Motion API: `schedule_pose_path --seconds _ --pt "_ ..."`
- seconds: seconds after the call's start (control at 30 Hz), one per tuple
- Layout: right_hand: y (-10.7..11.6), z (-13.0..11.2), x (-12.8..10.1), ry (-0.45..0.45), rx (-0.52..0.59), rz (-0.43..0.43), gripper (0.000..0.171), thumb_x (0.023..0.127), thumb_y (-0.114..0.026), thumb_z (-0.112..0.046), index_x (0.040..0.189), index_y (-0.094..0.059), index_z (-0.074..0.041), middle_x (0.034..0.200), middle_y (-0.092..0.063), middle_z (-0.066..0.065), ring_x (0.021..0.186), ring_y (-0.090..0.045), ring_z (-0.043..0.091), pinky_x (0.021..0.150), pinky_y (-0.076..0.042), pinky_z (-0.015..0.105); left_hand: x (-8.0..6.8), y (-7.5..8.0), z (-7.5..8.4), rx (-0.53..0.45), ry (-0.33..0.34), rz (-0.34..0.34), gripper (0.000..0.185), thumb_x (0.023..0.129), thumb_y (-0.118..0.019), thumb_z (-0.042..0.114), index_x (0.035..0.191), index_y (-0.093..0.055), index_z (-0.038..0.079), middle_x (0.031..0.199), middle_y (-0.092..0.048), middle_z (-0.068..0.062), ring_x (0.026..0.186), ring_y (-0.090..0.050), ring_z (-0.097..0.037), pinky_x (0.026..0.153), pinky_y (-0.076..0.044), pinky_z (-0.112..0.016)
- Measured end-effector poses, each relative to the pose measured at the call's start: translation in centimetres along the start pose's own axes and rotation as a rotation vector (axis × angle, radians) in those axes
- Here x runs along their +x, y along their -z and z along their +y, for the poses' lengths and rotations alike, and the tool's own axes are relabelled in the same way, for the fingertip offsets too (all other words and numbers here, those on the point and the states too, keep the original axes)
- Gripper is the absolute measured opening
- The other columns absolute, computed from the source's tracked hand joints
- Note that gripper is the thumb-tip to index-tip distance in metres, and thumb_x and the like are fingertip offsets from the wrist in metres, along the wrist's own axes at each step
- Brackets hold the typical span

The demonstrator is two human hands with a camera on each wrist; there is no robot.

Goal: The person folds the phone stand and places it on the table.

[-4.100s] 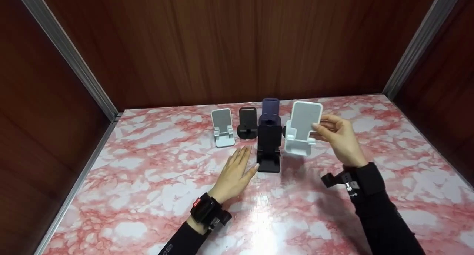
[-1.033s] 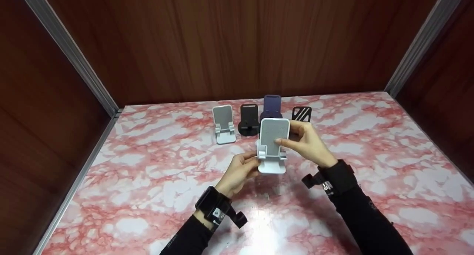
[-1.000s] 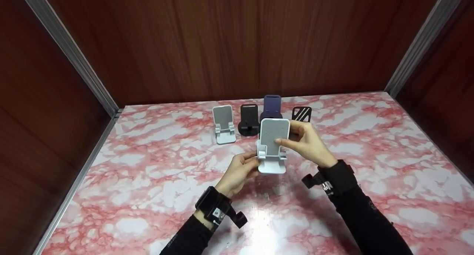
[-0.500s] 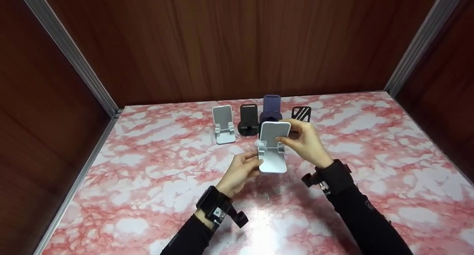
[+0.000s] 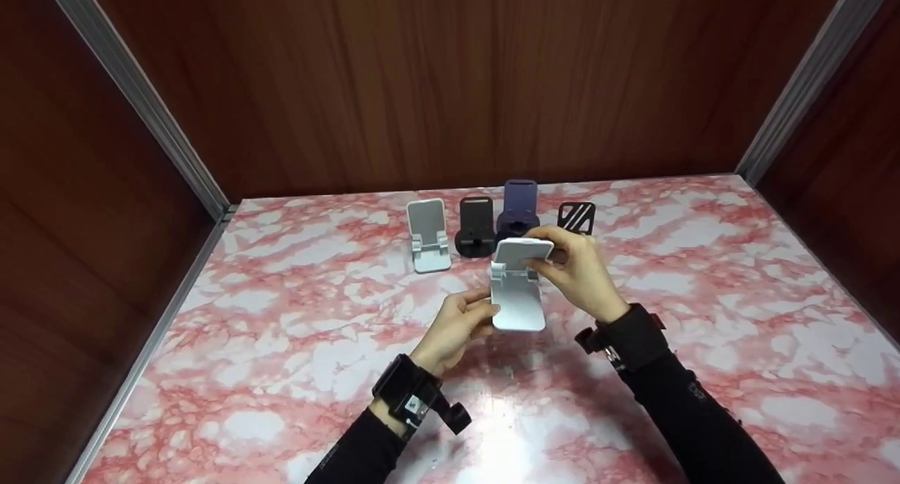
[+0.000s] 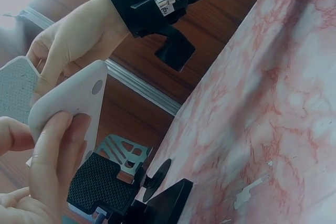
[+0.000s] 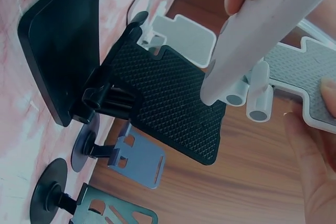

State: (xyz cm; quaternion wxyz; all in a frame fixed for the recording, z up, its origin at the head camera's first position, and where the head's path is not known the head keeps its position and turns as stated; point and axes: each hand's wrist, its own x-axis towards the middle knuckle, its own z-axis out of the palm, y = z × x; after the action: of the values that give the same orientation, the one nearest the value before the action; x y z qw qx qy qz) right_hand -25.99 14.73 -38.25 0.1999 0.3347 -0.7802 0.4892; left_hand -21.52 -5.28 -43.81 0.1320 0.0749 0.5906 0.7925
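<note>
A white folding phone stand (image 5: 518, 304) is held just above the table's middle. My left hand (image 5: 484, 312) grips its base from the left, also seen in the left wrist view on the base (image 6: 68, 103). My right hand (image 5: 555, 260) pinches the tilted back plate (image 5: 524, 249) from the right. In the right wrist view the grey-padded plate (image 7: 304, 77) hinges off the base (image 7: 273, 24). A black stand with a textured plate (image 7: 168, 103) sits on the table right behind it, hidden in the head view.
Along the back stand a small white stand (image 5: 429, 234), a black stand (image 5: 476, 227), a purple stand (image 5: 519, 201) and a black striped stand (image 5: 576, 217). The pink marble table (image 5: 281, 343) is boxed in by wooden walls (image 5: 422, 76) on three sides.
The white stand's back plate has folded down toward its base under my right hand. Earlier, my right hand held it off to the right while my left lay flat by the black stand.
</note>
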Motion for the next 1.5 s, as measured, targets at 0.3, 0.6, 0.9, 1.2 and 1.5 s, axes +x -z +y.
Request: schedule_pose_path --seconds 0.3,0.6,0.9,1.2,1.5 --pt "0.0 -0.1 -0.1 0.053 -0.073 0.005 0.020 0.079 -0.076 0.007 0.096 -0.067 0.003 0.093 -0.074 0.012 0.085 -0.070 0.016 0.073 -0.060 0.018 -0.2 0.1 0.1 -0.004 -0.001 0.009 0.047 0.093 -0.054 0.000 0.137 -0.044 -0.016 0.117 -0.069 -0.022 0.082 -0.067 -0.006 0.068 -0.058 -0.014" --pt "-0.2 0.1 -0.3 0.148 -0.195 0.049 0.022 0.077 -0.080 0.002 0.094 -0.066 -0.002 0.089 -0.072 0.008 0.080 -0.067 0.012 0.067 -0.057 0.015 -0.1 0.2 0.1 0.005 0.006 0.019 0.048 0.093 -0.054 0.000 0.137 -0.043 -0.016 0.115 -0.070 -0.021 0.082 -0.067 -0.007 0.065 -0.056 -0.012" --pt "-0.7 0.5 -0.4 0.228 -0.221 0.077 0.024 0.074 -0.080 0.007 0.091 -0.065 -0.004 0.087 -0.072 0.005 0.079 -0.065 0.011 0.071 -0.051 0.012 0.2 0.5 0.2 0.032 0.008 0.050 0.047 0.093 -0.053 -0.001 0.137 -0.045 -0.016 0.116 -0.069 -0.026 0.078 -0.069 -0.008 0.064 -0.057 -0.014" --pt "-1.3 0.2 -0.7 0.291 -0.290 0.050 0.030 0.073 -0.079 0.012 0.095 -0.065 -0.003 0.094 -0.071 0.008 0.083 -0.065 0.015 0.068 -0.053 0.025 0.2 0.3 0.6 -0.035 0.012 0.046 0.045 0.095 -0.048 -0.003 0.137 -0.044 -0.017 0.125 -0.062 -0.032 0.087 -0.071 -0.015 0.078 -0.060 -0.021" --pt "-1.5 0.6 -1.1 0.316 -0.321 0.031 0.037 0.069 -0.080 0.014 0.099 -0.066 -0.002 0.098 -0.071 0.012 0.085 -0.065 0.019 0.065 -0.054 0.030 0.3 0.2 0.9 -0.059 0.021 0.059 0.047 0.095 -0.045 -0.003 0.139 -0.040 -0.018 0.113 -0.064 -0.021 0.083 -0.069 -0.013 0.075 -0.060 -0.017"
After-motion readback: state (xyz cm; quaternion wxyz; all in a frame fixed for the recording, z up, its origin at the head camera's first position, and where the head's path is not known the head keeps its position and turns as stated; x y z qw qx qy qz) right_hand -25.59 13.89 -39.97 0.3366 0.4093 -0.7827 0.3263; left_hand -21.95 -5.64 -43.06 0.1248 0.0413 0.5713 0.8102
